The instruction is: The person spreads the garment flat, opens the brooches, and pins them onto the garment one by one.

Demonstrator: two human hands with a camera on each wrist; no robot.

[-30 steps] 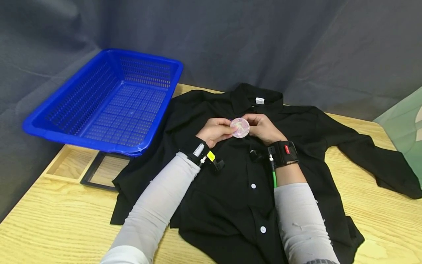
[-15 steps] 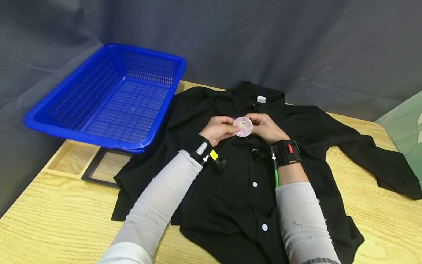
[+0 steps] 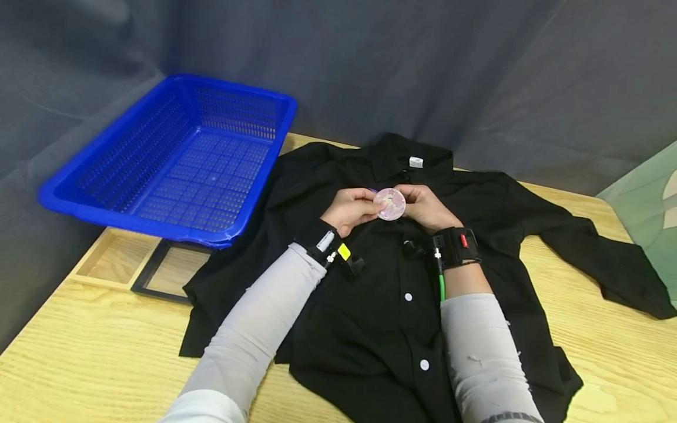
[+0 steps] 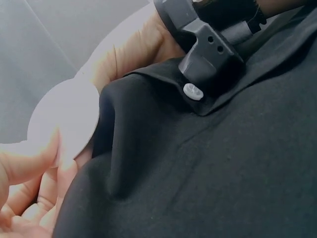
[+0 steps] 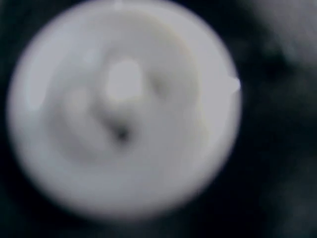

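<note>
Both hands' fingers pinch badge — face up (round).

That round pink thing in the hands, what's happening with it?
A person holds a round pink badge between both hands, the left hand on one side and the right hand on the other. They hold it just below the collar of a black shirt that lies spread flat on a wooden table. A blue basket sits at the left, with nothing in it.
</note>
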